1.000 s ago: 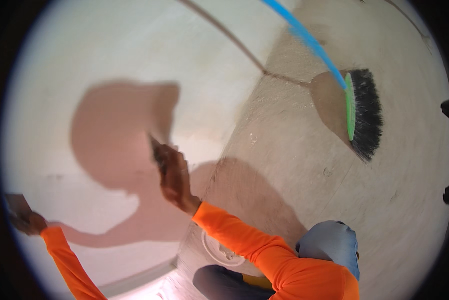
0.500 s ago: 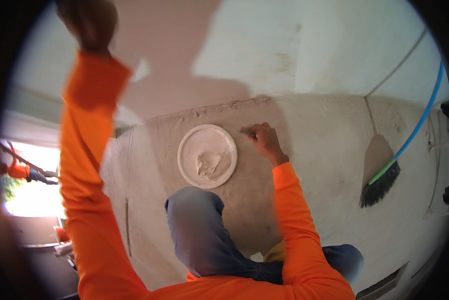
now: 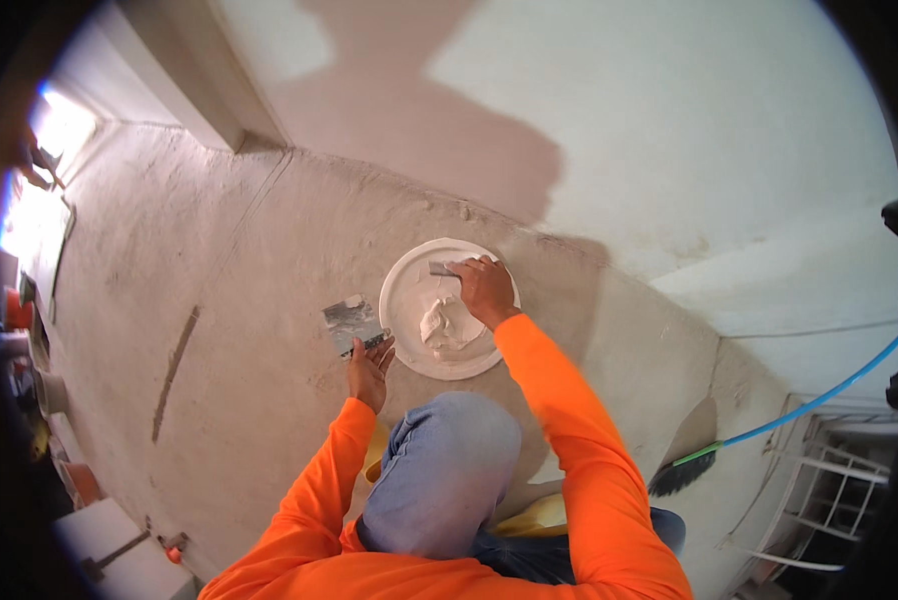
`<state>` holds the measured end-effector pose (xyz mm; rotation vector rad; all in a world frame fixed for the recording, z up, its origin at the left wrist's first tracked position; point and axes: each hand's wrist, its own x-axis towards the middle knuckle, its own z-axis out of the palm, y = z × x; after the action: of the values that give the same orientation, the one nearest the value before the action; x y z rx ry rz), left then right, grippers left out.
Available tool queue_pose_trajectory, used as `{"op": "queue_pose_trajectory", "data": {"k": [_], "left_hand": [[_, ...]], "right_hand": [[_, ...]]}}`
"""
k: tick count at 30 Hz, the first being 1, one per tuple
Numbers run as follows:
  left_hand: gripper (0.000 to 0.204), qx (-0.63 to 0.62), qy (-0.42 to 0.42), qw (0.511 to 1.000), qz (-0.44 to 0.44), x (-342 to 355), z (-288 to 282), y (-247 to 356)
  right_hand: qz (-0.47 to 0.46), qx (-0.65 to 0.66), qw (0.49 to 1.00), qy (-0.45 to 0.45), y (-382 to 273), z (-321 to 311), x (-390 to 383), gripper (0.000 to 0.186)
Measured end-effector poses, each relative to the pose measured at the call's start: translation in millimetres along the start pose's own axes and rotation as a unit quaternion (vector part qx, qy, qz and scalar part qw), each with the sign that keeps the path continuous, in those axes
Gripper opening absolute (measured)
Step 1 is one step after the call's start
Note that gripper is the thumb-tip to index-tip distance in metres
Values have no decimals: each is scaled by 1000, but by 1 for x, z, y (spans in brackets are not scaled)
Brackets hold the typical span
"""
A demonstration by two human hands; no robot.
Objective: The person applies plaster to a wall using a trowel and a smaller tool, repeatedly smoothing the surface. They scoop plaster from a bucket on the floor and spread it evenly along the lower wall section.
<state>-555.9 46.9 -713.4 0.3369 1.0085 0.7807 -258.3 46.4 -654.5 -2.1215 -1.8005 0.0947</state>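
imo w/ fingers of L hand (image 3: 371,370) gripping the wide blade (image 3: 351,318) & R hand (image 3: 489,291) pinching the small blade (image 3: 441,269), a hard off-centre scrape could prob tip the dish (image 3: 397,276) mid-frame & slop its putty (image 3: 447,326) onto the floor (image 3: 239,330).

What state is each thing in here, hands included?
Left hand: closed on the wide scraper.
Wide scraper: smeared, held beside the tray.
Right hand: closed on the narrow scraper.
Narrow scraper: over the tray, contact unclear.
Tray: on the floor, holding putty.
Putty: heaped, uneven.
Broom: slanted, handle running out of view.
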Motion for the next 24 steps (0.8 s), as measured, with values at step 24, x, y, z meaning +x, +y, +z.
{"op": "queue_pose_trajectory", "data": {"k": [24], "left_hand": [[57,-64,93,992,-50,17,-31,-35]], "right_hand": [[-171,-126,951,-225,8,-19,-6,33]]}}
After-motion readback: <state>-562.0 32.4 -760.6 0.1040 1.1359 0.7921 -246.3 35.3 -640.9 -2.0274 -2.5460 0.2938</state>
